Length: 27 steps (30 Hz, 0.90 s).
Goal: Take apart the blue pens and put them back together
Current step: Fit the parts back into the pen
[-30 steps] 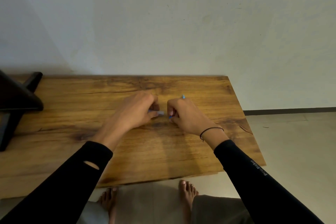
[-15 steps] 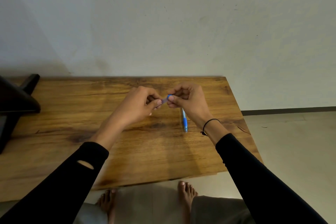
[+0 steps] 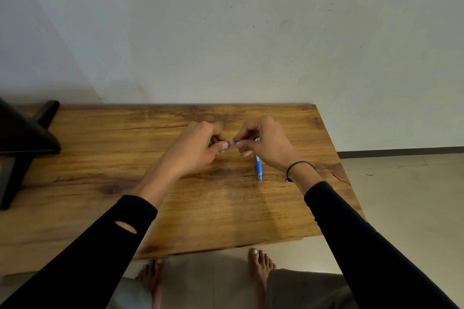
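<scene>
- Pen (image 3: 232,145) being held above the table (image 3: 140,158), mid-board, running left to right between the two hands; only a short pale-and-blue stretch showing in the gap.
- Being pinched at both ends: left hand (image 3: 198,148) closing thumb and forefinger on the left end, right hand (image 3: 263,143) closing thumb and forefingers on the right end, fingertips nearly touching.
- Long axis lying crosswise, so likely calling for a twist or a pull apart along that line, hands moving away from each other; both equally near, neither favoured.
- Too small and too covered to tell whether the parts are separating or joining.
- Second pen (image 3: 258,168) lying flat on the table just below the right hand, long axis running near to far, tip toward the near edge, upper end hidden behind the hand; closer to the right hand, probably the one to reach it.
- Dark stand (image 3: 22,138) sitting well apart at the left edge.
</scene>
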Available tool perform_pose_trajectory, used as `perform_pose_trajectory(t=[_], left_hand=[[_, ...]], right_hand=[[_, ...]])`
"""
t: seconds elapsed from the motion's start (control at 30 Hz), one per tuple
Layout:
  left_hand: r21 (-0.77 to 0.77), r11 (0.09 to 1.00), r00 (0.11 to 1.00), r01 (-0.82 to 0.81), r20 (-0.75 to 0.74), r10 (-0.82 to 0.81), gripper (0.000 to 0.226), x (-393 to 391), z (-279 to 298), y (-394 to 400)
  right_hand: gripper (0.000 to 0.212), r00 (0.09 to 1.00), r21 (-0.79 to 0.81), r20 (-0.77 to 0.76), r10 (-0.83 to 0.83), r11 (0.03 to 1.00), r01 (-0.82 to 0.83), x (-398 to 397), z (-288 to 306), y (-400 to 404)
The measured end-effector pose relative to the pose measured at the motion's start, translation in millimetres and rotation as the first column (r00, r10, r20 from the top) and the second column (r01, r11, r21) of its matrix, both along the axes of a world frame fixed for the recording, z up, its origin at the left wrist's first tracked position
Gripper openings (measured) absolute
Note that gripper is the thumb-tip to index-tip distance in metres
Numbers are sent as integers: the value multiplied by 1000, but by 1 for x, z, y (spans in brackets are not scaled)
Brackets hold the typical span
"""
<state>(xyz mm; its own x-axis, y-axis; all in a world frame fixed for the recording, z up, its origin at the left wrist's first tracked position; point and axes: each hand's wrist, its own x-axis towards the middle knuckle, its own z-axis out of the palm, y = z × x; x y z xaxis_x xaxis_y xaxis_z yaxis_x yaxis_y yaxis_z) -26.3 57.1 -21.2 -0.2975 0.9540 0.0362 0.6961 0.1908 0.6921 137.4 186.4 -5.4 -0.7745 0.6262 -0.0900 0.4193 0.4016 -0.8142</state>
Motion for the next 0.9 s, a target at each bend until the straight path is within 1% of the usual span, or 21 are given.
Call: perform_pose_trajectory(t=[0.07, 0.13, 0.2, 0.3, 0.37, 0.43, 0.57, 0.67, 0.77, 0.83, 0.9], left_hand=[[3, 1000, 1000, 6, -30, -6, 7, 2, 1, 0], [15, 1000, 1000, -3, -11, 3, 8, 5, 1, 0], [22, 1000, 996, -17, 93, 15, 8, 8, 0, 1], [22, 996, 941, -86, 330, 74, 7, 13, 0, 3], [10, 993, 907, -120, 408, 105, 8, 14, 0, 6], [-25, 994, 918, -108, 381, 109, 6, 16, -1, 9], [-100, 991, 954, -92, 276, 117, 8, 18, -6, 10], [-180, 971, 945, -160, 258, 203, 13, 17, -10, 11], [-243, 950, 939, -198, 232, 255, 9, 20, -15, 11], [-252, 936, 941, -245, 170, 292, 12, 24, -15, 11], [-248, 924, 946, -291, 69, 317, 15, 26, -14, 13]], right_hand=[[6, 1000, 2, 10, 4, 1000, -4, 0, 1, -1], [7, 1000, -26, -23, -15, 1000, 14, 0, 1, -1], [7, 995, -67, -80, -55, 997, 49, 1, 2, 0], [13, 969, -157, -186, -159, 979, 131, 0, 3, 2], [9, 953, -191, -216, -214, 966, 173, -3, 2, 2], [7, 958, -155, -188, -216, 970, 188, -6, -1, 1], [6, 982, -10, -74, -173, 985, 172, -11, -9, -2], [8, 994, 163, 23, -109, 981, 104, -18, -15, -11], [17, 993, 232, 91, -81, 971, 58, -25, -23, -18], [20, 990, 284, 112, -80, 958, 46, -28, -26, -20], [18, 989, 338, 118, -85, 940, 41, -30, -28, -22]])
